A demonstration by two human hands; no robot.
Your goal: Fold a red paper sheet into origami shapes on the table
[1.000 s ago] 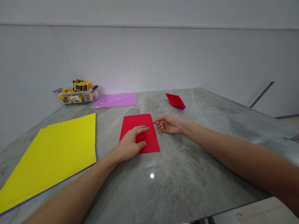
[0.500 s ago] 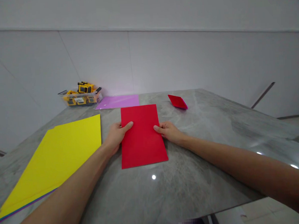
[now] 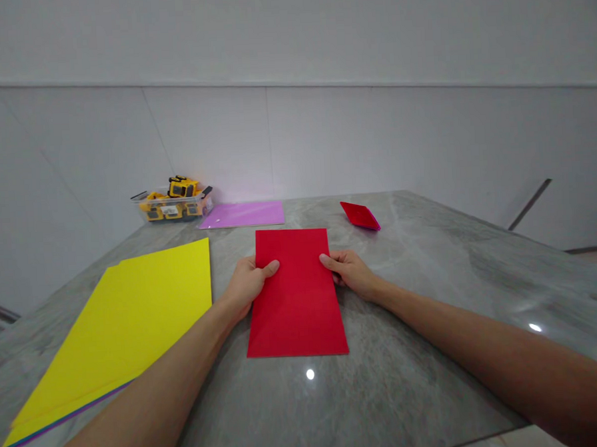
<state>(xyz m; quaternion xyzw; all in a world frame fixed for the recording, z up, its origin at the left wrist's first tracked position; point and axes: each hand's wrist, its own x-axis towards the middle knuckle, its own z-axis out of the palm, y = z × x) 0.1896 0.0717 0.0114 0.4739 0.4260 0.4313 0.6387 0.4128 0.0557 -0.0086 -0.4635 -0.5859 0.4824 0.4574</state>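
A red sheet of paper or card (image 3: 299, 303) is held between my two hands, just above the grey marbled table. My left hand (image 3: 249, 283) grips its left edge, the thumb lying on top and the fingers tucked underneath. On the opposite edge, my right hand (image 3: 350, 272) pinches the sheet the same way. Whether it is one sheet or folded cannot be told from here. Close to my left forearm lies a stack of large yellow sheets (image 3: 138, 312), with blue and purple edges showing beneath.
On the marbled table (image 3: 432, 296), a small folded red piece with pink edges (image 3: 360, 216) lies at the back right. A purple sheet (image 3: 245, 214) rests near the wall. Beside it stands a clear plastic box (image 3: 170, 209) of yellow toy vehicles (image 3: 182, 187).
The red sheet has turned slightly and sits a little lower and further right in view, still in both hands. The whole view has shifted as the camera tilted up.
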